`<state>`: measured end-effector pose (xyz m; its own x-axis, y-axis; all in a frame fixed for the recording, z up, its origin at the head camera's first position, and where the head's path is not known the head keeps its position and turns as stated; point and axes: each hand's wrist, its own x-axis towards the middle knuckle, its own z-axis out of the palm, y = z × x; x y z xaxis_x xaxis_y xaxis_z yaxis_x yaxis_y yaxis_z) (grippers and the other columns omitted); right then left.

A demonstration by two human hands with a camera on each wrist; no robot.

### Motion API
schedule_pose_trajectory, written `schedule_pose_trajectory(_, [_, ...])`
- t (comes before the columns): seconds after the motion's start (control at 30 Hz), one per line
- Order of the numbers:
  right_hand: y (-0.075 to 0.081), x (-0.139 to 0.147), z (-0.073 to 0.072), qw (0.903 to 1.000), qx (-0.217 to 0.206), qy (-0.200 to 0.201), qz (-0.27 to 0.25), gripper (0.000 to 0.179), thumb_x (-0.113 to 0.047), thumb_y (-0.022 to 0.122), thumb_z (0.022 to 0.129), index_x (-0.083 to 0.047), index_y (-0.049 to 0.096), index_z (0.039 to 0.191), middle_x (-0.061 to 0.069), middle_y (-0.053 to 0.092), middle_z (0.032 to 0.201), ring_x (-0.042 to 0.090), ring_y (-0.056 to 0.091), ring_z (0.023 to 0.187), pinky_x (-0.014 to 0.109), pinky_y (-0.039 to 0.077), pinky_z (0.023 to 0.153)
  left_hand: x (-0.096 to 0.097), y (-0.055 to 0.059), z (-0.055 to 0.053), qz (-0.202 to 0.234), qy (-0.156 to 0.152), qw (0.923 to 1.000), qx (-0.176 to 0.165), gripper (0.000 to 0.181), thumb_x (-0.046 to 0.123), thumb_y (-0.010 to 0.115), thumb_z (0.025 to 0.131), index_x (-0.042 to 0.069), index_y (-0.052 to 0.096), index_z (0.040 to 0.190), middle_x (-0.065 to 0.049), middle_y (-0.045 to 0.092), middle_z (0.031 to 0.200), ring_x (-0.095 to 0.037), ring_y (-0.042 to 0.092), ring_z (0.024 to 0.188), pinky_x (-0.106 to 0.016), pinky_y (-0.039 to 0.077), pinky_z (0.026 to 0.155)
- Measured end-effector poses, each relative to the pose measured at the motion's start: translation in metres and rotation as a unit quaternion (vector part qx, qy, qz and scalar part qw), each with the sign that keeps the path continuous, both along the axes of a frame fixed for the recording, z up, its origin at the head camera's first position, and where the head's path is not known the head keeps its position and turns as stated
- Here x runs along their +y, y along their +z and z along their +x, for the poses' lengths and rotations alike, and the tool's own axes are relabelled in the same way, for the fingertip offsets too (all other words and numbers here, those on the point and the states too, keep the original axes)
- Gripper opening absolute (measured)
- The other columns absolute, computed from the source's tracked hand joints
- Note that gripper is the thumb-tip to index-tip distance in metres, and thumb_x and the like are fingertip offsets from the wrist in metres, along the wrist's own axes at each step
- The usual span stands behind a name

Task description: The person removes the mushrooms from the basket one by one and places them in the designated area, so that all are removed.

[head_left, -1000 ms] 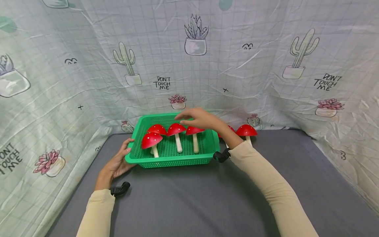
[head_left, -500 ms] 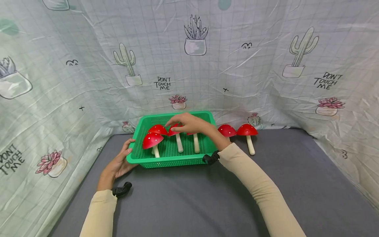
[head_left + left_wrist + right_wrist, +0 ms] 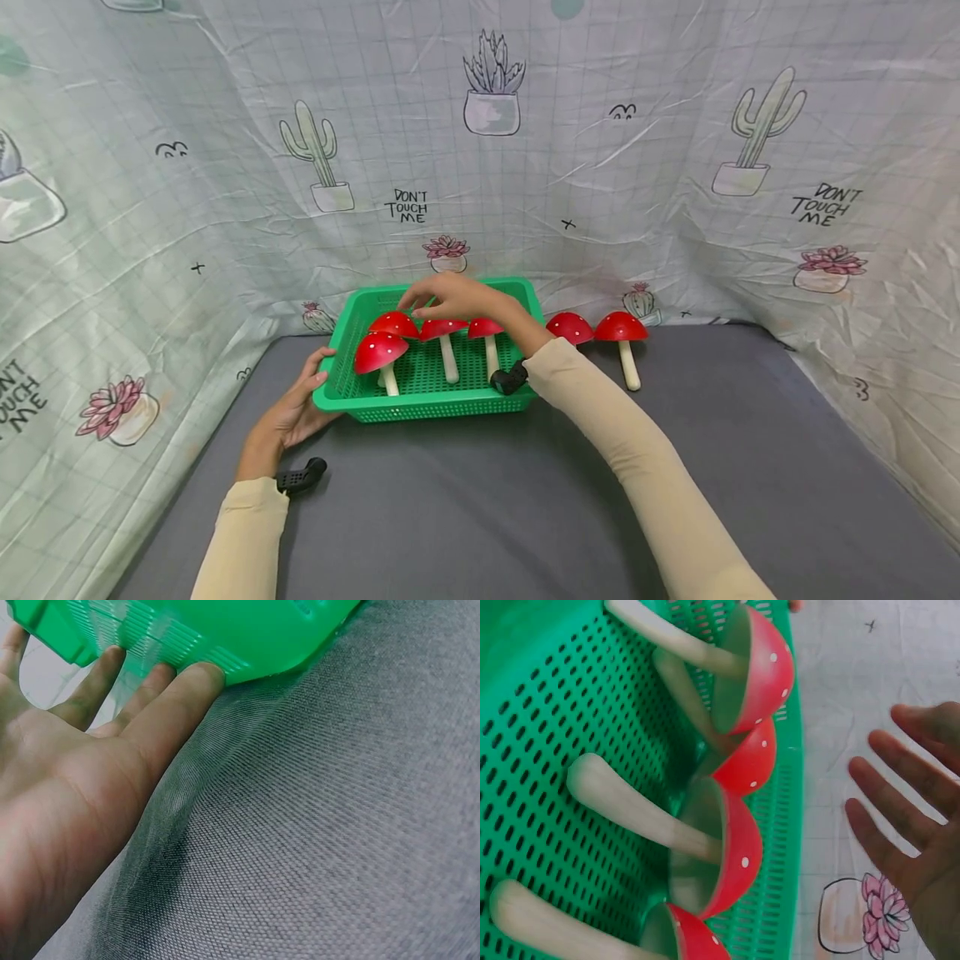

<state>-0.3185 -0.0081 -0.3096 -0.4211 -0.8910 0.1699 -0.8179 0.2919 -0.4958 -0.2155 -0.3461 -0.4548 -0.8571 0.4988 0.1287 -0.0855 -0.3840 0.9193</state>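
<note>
A green plastic basket [image 3: 420,406] stands on the grey table, and several toy mushrooms with red white-dotted caps lie inside it. Among them are a front-left mushroom [image 3: 380,353] and a middle mushroom [image 3: 739,855]. At the basket's left end, my left hand [image 3: 298,408] rests its fingertips against the wall; the left wrist view shows the fingers [image 3: 176,705] fairly straight under the rim. My right hand [image 3: 457,293] hovers over the back of the basket, above the caps. Its fingers are spread and loosely bent in the right wrist view, holding nothing.
Two more mushrooms lie on the table right of the basket: one [image 3: 570,328] partly hidden by my right arm, the other [image 3: 622,329] farther right. A plant-printed cloth [image 3: 600,167] rises close behind the basket and along both sides.
My right hand has moved left across the basket, uncovering the nearer outside mushroom's cap. My left hand stays at the basket's left end, and the mushrooms lie as before.
</note>
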Motion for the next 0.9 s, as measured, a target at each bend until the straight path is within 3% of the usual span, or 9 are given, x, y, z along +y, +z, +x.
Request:
schedule_pose_trajectory(0.33, [-0.017, -0.028, -0.025, 0.9969, -0.003, 0.022, 0.076, 0.039, -0.019, 0.067, 0.1, -0.007, 0.061, 0.136, 0.01, 0.06, 0.14, 0.022, 0.064, 0.118, 0.033, 0.049, 0.101, -0.002, 0.0, -0.001, 0.01, -0.01, 0.9999, 0.004, 0.034, 0.013, 0.028, 0.111, 0.035, 0.033, 0.137, -0.003, 0.043, 0.136, -0.021, 0.06, 0.112, -0.042, 0.051, 0.093])
schedule_pose_trajectory(0.47, [-0.02, -0.037, -0.028, 0.9926, 0.036, 0.022, 0.114, 0.044, -0.02, 0.07, 0.098, -0.007, 0.058, 0.139, 0.008, 0.059, 0.141, 0.028, 0.061, 0.119, 0.038, 0.048, 0.102, -0.001, 0.001, 0.0, 0.013, -0.01, 0.9999, -0.004, 0.034, 0.013, 0.026, 0.111, 0.035, 0.034, 0.136, -0.003, 0.042, 0.136, -0.021, 0.059, 0.112, -0.042, 0.05, 0.094])
schedule_pose_trajectory(0.63, [-0.027, -0.051, -0.026, 0.9836, 0.099, 0.017, 0.149, 0.053, -0.034, 0.07, 0.097, -0.016, 0.055, 0.144, 0.001, 0.054, 0.145, 0.02, 0.05, 0.129, 0.031, 0.042, 0.105, -0.001, 0.0, 0.001, 0.005, -0.007, 1.0, -0.001, 0.033, 0.014, 0.028, 0.111, 0.036, 0.034, 0.136, -0.002, 0.042, 0.136, -0.021, 0.058, 0.114, -0.042, 0.05, 0.095])
schedule_pose_trajectory(0.9, [-0.036, -0.071, -0.024, 0.9916, 0.045, 0.002, 0.121, 0.063, -0.045, 0.07, 0.095, -0.016, 0.051, 0.148, 0.0, 0.052, 0.145, 0.015, 0.047, 0.129, 0.026, 0.042, 0.103, 0.001, 0.003, 0.004, -0.015, 0.007, 0.9998, -0.008, 0.033, 0.017, 0.023, 0.112, 0.038, 0.034, 0.135, -0.001, 0.038, 0.141, -0.021, 0.055, 0.118, -0.043, 0.049, 0.097])
